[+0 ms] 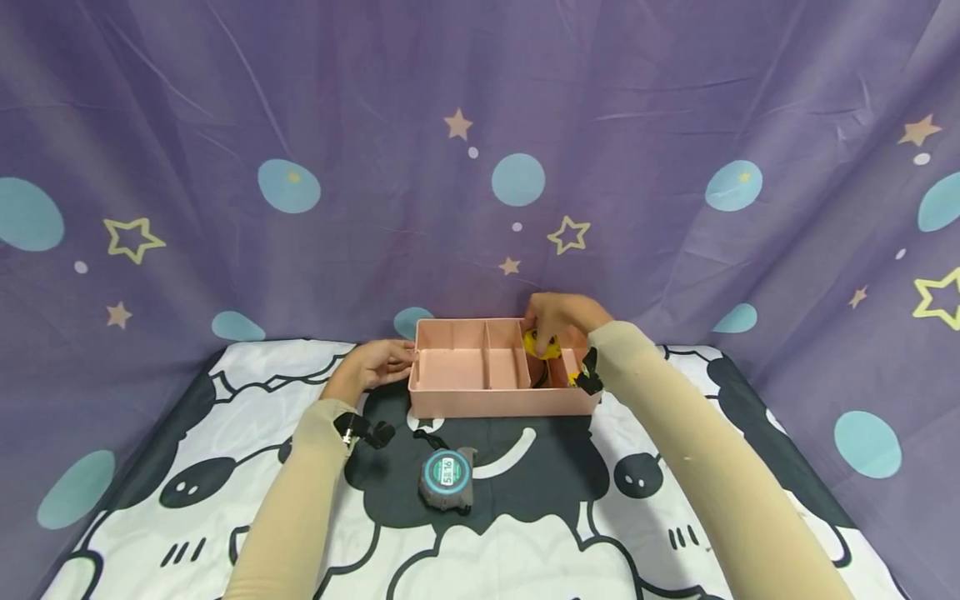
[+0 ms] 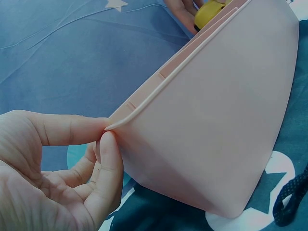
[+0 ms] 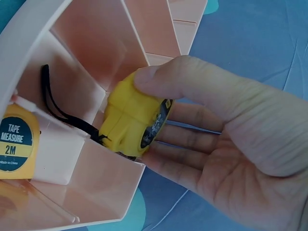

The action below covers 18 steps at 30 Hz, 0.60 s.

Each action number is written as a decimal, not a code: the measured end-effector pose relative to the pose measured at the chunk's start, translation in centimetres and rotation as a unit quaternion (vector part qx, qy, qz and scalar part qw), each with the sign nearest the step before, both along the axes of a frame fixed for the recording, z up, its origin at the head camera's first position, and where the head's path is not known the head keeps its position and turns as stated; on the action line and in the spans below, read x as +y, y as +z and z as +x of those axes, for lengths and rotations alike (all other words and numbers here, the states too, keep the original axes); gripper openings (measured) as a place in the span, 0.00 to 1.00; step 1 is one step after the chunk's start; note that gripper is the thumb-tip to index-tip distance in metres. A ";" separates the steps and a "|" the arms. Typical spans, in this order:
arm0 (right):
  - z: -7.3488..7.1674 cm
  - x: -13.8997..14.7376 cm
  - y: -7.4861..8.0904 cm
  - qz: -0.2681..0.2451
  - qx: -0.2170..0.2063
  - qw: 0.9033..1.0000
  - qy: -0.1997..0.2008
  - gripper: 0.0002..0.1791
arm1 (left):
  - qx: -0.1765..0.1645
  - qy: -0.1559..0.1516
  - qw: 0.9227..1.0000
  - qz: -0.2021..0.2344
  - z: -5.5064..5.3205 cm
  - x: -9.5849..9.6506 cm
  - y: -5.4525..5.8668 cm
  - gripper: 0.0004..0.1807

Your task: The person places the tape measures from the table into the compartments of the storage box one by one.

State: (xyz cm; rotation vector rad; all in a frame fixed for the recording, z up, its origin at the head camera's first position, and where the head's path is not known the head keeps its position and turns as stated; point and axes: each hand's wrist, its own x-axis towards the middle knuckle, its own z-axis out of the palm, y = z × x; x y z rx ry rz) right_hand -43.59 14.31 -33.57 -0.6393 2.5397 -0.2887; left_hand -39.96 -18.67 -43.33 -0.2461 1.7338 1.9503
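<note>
A pink divided organizer box (image 1: 502, 405) stands on the table. My left hand (image 1: 377, 363) is at its left end, pinching the rim corner between thumb and fingertip in the left wrist view. Over the box's right part, my right hand (image 1: 561, 314) grips a yellow tape measure (image 3: 126, 108), thumb on one side and fingers on the other. Its black wrist strap (image 3: 62, 114) trails into a compartment. A second yellow tape measure (image 3: 15, 144), labelled 2M, lies in a neighbouring compartment at the box's right end.
A round grey digital timer (image 1: 446, 477) with a black cord lies in front of the box. The table wears a black-and-white cartoon cloth (image 1: 540, 550). Directly behind the box hangs a purple curtain (image 1: 375, 208) with stars and dots.
</note>
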 end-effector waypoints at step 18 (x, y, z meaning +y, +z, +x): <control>-0.3 -0.8 -0.1 0.042 -0.003 0.998 -0.046 0.19 | 0.003 -0.003 1.000 0.010 0.0 0.1 -0.1 0.31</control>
